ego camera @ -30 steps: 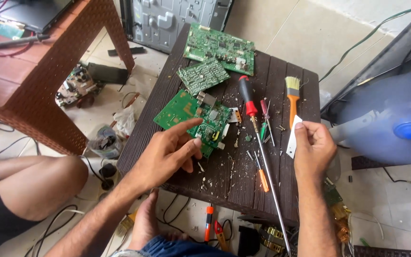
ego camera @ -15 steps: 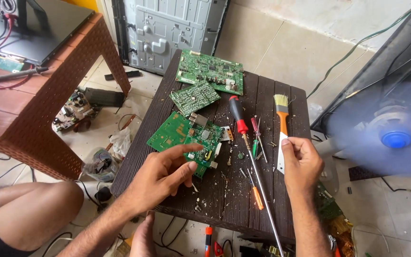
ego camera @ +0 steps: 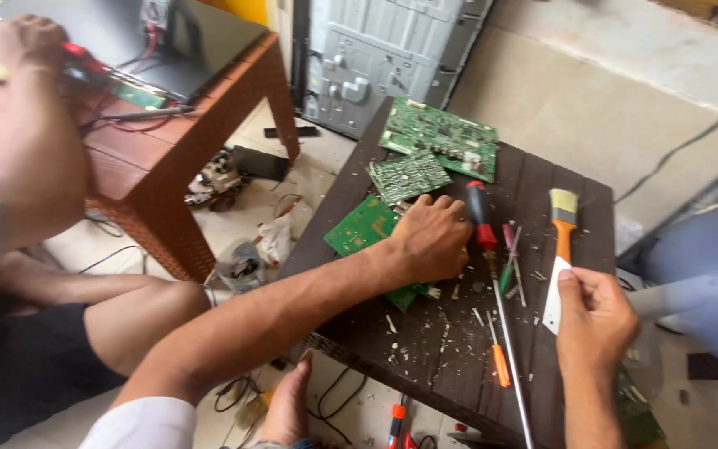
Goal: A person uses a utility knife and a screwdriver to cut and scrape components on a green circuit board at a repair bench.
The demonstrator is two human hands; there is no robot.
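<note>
Dark slatted table [ego camera: 425,366] stands on a pale tiled floor, littered with chips and small debris; a red-brown table [ego camera: 209,116] stands at far left.

Head view: your left hand [ego camera: 434,237] lies knuckles-up on the green board [ego camera: 363,229] at the table's left-centre. The fingers are curled down over the board's right part, apparently pinning it flat so it cannot slide; you cannot tell from this angle whether they pinch a part or only press. Two more boards [ego camera: 438,137] lie at the far edge, clear of the work area.

Your right hand [ego camera: 596,320] is at the near right, closed around the white lower handle of the brush [ego camera: 560,245]. The brush lies along the slats with bristles pointing far, a low grip that leaves the full length free for sweeping.

Between your hands lies a red-handled screwdriver [ego camera: 484,229], its long shaft running toward the near edge, beside an orange driver [ego camera: 500,362]. Both are within reach of either hand.

At far left, another person's hand [ego camera: 31,41] works at a dark panel.
</note>
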